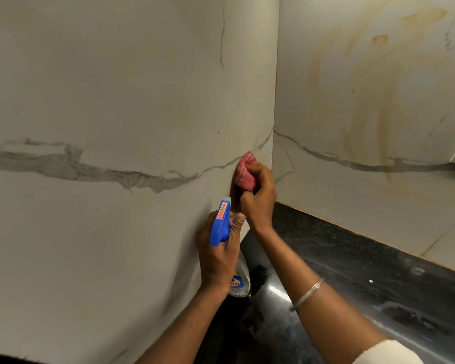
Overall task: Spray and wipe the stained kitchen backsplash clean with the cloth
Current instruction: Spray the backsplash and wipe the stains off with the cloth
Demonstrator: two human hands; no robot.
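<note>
We reach both forearms up from the bottom edge toward the wall corner.

Nearest, our left hand (217, 254) is wrapped tight around the neck of the spray bottle (222, 224), its blue head pointing up at the left backsplash (103, 101). Just beyond it, our right hand (258, 198), a bangle (309, 294) on its wrist, is clenched around the bunched pink cloth (244, 170), pressing it to the wall beside the corner. Farther right, yellowish stains (365, 114) streak the other panel above the black counter (352, 271).
</note>
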